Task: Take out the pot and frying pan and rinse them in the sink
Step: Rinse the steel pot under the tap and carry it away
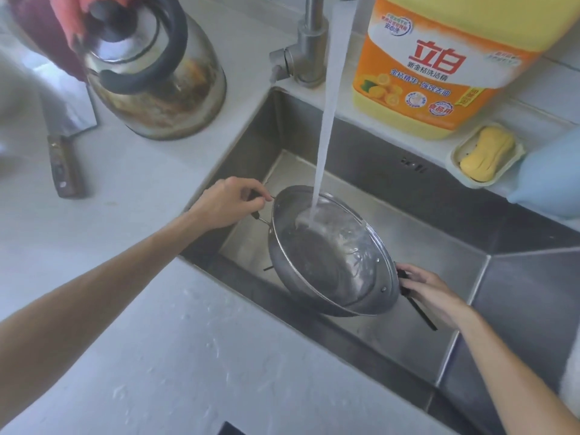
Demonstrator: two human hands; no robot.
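Note:
A shiny steel pot (326,265) with two small side handles is held tilted inside the steel sink (470,221). A stream of water (326,127) from the tap (309,48) falls into its upper inside wall. My left hand (229,205) grips the pot's far-left handle. My right hand (430,293) grips the black near-right handle. No frying pan is visible.
A stained steel kettle (157,76) stands on the white counter (125,309) left of the tap, with a cleaver (64,146) beside it. A yellow detergent bottle (439,64) and a soap dish with yellow soap (486,153) sit behind the sink.

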